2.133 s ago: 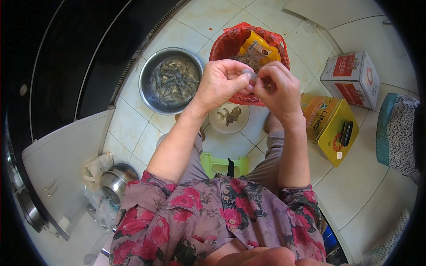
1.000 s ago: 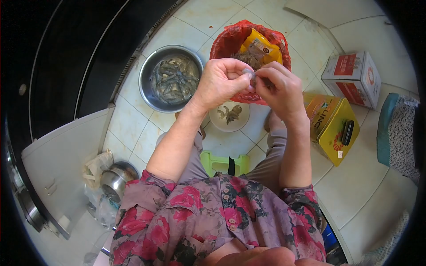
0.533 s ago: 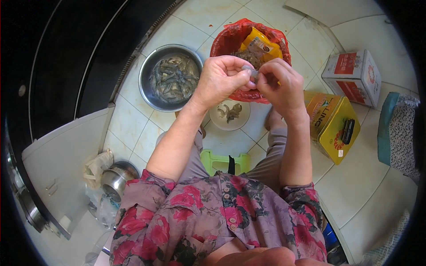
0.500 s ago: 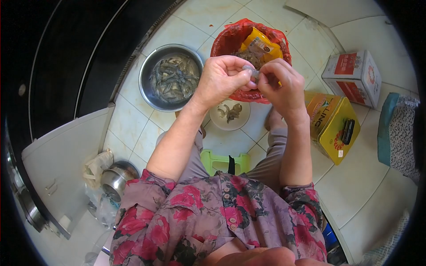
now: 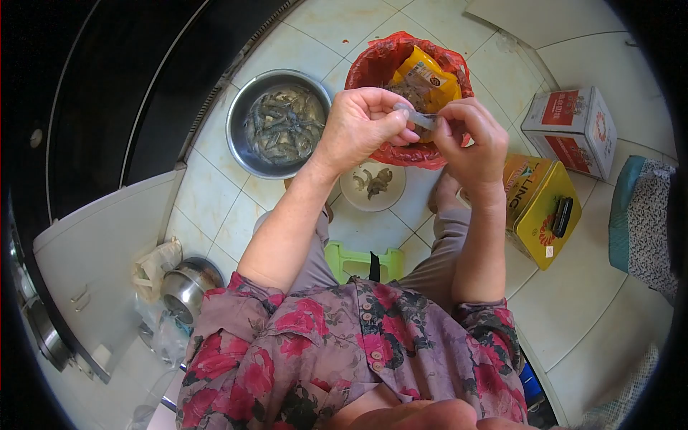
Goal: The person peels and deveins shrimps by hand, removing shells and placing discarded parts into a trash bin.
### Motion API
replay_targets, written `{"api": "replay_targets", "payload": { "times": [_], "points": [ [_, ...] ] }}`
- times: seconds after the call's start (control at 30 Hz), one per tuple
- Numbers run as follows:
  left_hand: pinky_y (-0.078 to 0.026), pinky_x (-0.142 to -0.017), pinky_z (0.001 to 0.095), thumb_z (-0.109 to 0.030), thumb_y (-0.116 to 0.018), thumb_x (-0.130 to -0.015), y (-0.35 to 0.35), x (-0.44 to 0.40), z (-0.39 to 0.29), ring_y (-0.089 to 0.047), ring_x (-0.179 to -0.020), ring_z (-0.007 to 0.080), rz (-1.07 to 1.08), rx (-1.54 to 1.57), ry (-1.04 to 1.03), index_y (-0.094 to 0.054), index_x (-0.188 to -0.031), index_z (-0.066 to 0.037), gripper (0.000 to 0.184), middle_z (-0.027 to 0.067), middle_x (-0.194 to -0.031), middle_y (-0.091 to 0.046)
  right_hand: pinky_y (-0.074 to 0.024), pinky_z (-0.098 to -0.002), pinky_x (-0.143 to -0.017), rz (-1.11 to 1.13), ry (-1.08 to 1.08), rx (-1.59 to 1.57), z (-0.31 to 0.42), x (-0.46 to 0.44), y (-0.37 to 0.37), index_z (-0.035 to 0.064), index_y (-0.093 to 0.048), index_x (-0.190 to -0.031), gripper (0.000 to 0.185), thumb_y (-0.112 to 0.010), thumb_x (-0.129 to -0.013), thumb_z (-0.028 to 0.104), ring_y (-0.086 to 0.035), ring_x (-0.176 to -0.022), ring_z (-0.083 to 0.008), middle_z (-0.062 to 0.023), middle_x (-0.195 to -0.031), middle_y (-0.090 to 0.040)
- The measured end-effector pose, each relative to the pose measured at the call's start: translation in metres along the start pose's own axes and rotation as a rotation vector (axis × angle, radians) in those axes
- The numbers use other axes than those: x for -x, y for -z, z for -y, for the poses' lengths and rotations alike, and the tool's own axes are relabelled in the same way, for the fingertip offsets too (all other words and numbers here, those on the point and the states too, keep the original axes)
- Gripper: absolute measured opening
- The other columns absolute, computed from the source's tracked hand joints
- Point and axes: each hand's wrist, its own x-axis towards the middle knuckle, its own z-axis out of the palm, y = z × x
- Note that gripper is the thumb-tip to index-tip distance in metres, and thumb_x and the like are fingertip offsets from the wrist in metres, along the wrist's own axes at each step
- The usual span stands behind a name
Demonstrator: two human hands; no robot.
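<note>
My left hand (image 5: 364,127) pinches one end of a grey, translucent shrimp (image 5: 419,118) between thumb and fingers. At the shrimp's other end my right hand (image 5: 473,140) is closed, with its fingertips on the shrimp. Both hands are over the near part of a bin lined with a red bag (image 5: 365,68), which holds a yellow packet (image 5: 424,77) and brownish scraps. Left of my hands, a metal basin (image 5: 235,136) contains several grey shrimp in liquid. Below them, a small white plate (image 5: 394,198) carries several shrimp pieces.
A yellow tin (image 5: 542,215) and a white and red box (image 5: 570,130) stand at the right. A green stool (image 5: 365,265) is between my knees. Metal pots (image 5: 188,290) and plastic bags (image 5: 154,271) lie at the lower left, beside a white cabinet door (image 5: 107,251).
My right hand has moved a little to the right, away from my left hand. More of the shrimp now shows between them, stretched across the gap.
</note>
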Motion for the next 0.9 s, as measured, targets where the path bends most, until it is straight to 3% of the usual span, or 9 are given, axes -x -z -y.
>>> {"api": "replay_targets", "payload": {
  "times": [0.53,0.63,0.83,0.9],
  "points": [
    [-0.058,-0.067,0.0269,-0.003,-0.057,-0.089,0.005,-0.002,0.001,-0.069,-0.076,0.0174,0.000,-0.004,-0.028,-0.062,-0.104,0.003,0.017,0.0103,-0.088,-0.067,-0.0467,-0.0216,-0.055,-0.014,-0.038,-0.053,-0.001,0.001,0.010,0.0005,-0.059,-0.079,0.012,-0.062,-0.071,-0.008,-0.056,-0.061,-0.0097,-0.0040,-0.076,-0.060],
    [-0.058,-0.069,0.0279,-0.002,-0.056,-0.089,0.007,-0.002,0.003,-0.069,-0.079,0.0182,0.012,0.026,-0.079,-0.061,-0.105,0.003,0.018,0.0106,-0.091,-0.067,-0.0450,-0.0218,-0.056,-0.119,-0.178,-0.313,-0.005,0.003,0.006,0.0002,-0.058,-0.078,0.010,-0.058,-0.073,-0.009,-0.055,-0.064,-0.0085,-0.0034,-0.075,-0.059],
    [-0.059,-0.069,0.0282,-0.004,-0.058,-0.089,0.010,-0.002,0.002,-0.069,-0.079,0.0189,-0.016,0.056,-0.098,-0.061,-0.106,0.004,0.019,0.0122,-0.093,-0.067,-0.0433,-0.0216,-0.058,-0.023,-0.173,-0.240,-0.019,0.011,0.006,-0.0011,-0.063,-0.085,0.011,-0.055,-0.079,-0.005,-0.053,-0.064,-0.0073,-0.0030,-0.075,-0.060],
    [-0.059,-0.069,0.0282,-0.005,-0.058,-0.089,0.011,-0.002,0.000,-0.069,-0.079,0.0189,-0.033,0.057,-0.093,-0.061,-0.106,0.004,0.020,0.0125,-0.093,-0.067,-0.0450,-0.0213,-0.059,0.016,-0.250,-0.299,-0.017,0.012,0.001,-0.0016,-0.065,-0.094,0.012,-0.061,-0.082,-0.001,-0.055,-0.065,-0.0064,-0.0028,-0.076,-0.061]
  ]
}}
